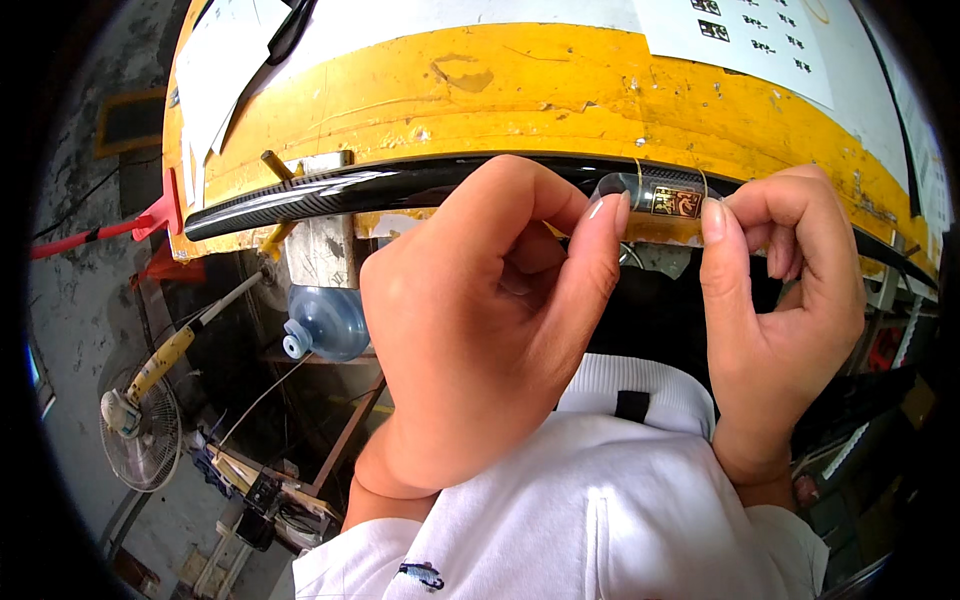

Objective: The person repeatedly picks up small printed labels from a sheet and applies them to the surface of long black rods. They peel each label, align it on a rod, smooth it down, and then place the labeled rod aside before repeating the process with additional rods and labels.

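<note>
"Holding how?"
"Left hand: fingers pinch the clear film's left end. Right hand: pinching its right end. Film's over the black rod, along the desk's front edge. Contact unclear."
"Tip?"
"I'd keep it level, evenly taut, fingers off the emblem."
"Count?"
"One rod, one film, one emblem."

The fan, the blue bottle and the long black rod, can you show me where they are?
Fan (148,446): head view, on its round wire cage.
Blue bottle (338,322): head view, on its rounded body.
Long black rod (395,188): head view, on its shiny side, toward the left.
</note>
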`<action>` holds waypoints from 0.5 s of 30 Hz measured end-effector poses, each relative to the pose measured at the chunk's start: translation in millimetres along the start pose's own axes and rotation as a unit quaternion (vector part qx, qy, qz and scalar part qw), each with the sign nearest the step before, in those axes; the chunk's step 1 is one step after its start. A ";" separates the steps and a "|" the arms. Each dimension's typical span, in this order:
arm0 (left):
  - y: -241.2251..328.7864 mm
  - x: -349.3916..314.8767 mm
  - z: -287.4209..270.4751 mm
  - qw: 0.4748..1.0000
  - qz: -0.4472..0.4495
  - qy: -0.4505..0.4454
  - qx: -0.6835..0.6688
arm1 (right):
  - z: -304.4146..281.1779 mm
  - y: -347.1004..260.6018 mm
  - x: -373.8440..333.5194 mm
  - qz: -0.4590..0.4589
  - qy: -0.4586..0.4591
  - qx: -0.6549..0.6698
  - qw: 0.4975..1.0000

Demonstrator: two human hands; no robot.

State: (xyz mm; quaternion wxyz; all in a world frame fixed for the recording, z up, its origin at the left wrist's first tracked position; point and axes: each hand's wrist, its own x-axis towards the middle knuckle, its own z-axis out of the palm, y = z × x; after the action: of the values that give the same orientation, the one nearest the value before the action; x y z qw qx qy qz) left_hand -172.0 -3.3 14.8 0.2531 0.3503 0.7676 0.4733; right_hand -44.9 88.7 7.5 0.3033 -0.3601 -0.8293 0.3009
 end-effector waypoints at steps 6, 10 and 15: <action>-0.1 -0.2 1.9 1.000 0.002 0.007 0.004 | 0.2 -1.3 0.7 -0.001 0.000 -0.021 1.000; 1.3 -0.6 3.2 1.000 -0.009 0.012 -0.003 | -0.8 -1.8 1.2 0.005 -0.007 -0.025 1.000; 0.7 0.0 3.5 1.000 -0.003 0.015 0.002 | -1.1 -2.0 2.5 0.003 -0.007 -0.030 1.000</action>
State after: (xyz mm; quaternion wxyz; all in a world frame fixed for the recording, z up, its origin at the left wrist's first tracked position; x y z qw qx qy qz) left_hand -169.3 -1.1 14.0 0.2426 0.3414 0.7730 0.4765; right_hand -46.3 89.8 10.4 0.2856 -0.3695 -0.8391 0.2789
